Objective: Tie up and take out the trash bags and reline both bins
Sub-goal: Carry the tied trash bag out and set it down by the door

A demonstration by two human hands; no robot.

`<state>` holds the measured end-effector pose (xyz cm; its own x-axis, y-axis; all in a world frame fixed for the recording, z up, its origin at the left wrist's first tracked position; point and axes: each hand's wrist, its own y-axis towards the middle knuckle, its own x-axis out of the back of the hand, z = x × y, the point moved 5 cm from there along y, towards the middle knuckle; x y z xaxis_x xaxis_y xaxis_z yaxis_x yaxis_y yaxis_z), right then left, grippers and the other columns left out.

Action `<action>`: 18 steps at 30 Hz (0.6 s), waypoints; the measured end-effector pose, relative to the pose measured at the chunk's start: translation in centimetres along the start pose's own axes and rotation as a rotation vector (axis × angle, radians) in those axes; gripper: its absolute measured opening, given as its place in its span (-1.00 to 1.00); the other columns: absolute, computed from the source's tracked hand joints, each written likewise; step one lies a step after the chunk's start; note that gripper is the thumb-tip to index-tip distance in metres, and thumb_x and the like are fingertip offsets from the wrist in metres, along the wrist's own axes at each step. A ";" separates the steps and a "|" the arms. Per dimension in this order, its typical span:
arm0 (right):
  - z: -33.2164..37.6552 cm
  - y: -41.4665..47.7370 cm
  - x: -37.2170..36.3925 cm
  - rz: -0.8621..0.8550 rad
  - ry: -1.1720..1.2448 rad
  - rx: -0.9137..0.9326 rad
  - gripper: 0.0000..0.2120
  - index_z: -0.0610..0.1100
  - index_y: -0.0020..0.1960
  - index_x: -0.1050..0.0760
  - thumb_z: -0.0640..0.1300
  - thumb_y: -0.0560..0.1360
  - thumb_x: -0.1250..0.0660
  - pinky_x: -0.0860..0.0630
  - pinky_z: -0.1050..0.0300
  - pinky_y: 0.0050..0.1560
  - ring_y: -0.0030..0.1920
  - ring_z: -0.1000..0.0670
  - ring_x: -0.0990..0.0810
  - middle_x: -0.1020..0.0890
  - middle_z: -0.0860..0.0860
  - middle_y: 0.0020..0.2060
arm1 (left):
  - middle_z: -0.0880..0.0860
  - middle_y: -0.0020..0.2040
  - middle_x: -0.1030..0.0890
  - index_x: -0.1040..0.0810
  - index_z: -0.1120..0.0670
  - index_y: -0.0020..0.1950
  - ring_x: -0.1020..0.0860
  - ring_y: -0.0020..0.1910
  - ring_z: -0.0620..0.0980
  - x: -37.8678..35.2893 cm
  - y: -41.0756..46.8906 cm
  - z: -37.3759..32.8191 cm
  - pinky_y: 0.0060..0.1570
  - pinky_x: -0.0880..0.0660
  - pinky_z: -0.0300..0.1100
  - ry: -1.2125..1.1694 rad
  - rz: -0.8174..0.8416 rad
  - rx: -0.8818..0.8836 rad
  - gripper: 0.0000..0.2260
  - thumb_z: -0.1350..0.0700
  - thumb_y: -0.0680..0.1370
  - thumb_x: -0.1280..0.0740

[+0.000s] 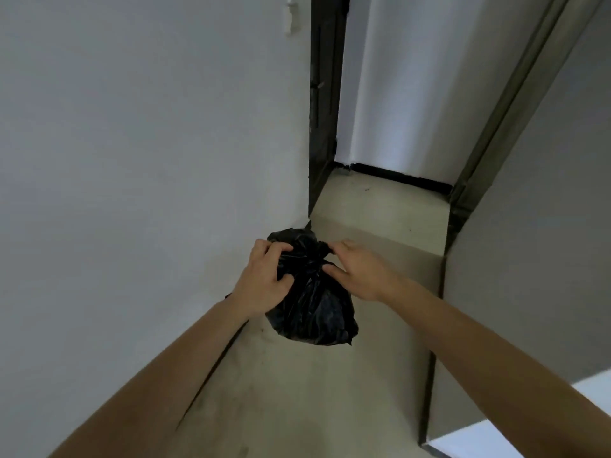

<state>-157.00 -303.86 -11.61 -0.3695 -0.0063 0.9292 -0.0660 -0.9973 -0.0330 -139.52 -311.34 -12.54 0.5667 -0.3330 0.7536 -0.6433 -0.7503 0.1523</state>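
A small black trash bag (317, 309), knotted at the top, is in the middle of the view above a pale floor, close to the left wall. My left hand (264, 279) grips the bag's upper left side, fingers pressed into the plastic. My right hand (355, 269) pinches the knot from the right with thumb and fingertips. Whether the bag rests on the floor or hangs from my hands is unclear. No bin is in view.
I stand in a narrow corridor with a white wall (148, 160) on the left and a grey wall (529, 259) on the right. Ahead, a dark door frame (324, 110) opens onto a further stretch of floor (380, 206).
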 end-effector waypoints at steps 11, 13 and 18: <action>-15.2 24.7 1.3 -0.050 0.064 -0.035 -0.53 -0.08 0.50 -0.26 0.09 0.66 -0.14 -0.48 -0.06 0.20 0.24 -0.10 -0.50 -0.47 -0.09 0.29 | 0.02 0.15 -0.29 -0.38 0.10 0.37 -0.37 0.18 -0.06 -4.2 28.1 7.3 0.24 -0.33 -0.29 -0.011 0.037 -0.019 -0.55 0.28 0.49 -0.31; -18.5 29.9 0.5 -0.024 0.099 -0.040 -0.53 -0.06 0.51 -0.24 0.09 0.66 -0.13 -0.49 -0.03 0.18 0.23 -0.09 -0.50 -0.47 -0.08 0.29 | 0.02 0.14 -0.30 -0.39 0.13 0.37 -0.38 0.18 -0.03 -5.7 33.2 9.4 0.27 -0.36 -0.23 -0.006 0.049 0.014 -0.55 0.31 0.48 -0.31; -25.6 42.5 -1.8 0.077 0.180 -0.077 -0.51 -0.03 0.56 -0.15 0.06 0.67 -0.09 -0.49 -0.01 0.16 0.22 -0.17 -0.52 -0.44 -0.13 0.31 | 0.07 0.19 -0.34 -0.40 0.15 0.35 -0.43 0.18 0.08 -9.2 44.4 14.9 0.18 -0.47 -0.09 0.046 0.086 0.126 -0.56 0.34 0.48 -0.27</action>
<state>-182.84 -344.32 -24.07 -0.5357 -0.0617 0.8422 -0.0998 -0.9857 -0.1357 -165.66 -350.12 -22.19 0.4867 -0.3746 0.7892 -0.6170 -0.7869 0.0070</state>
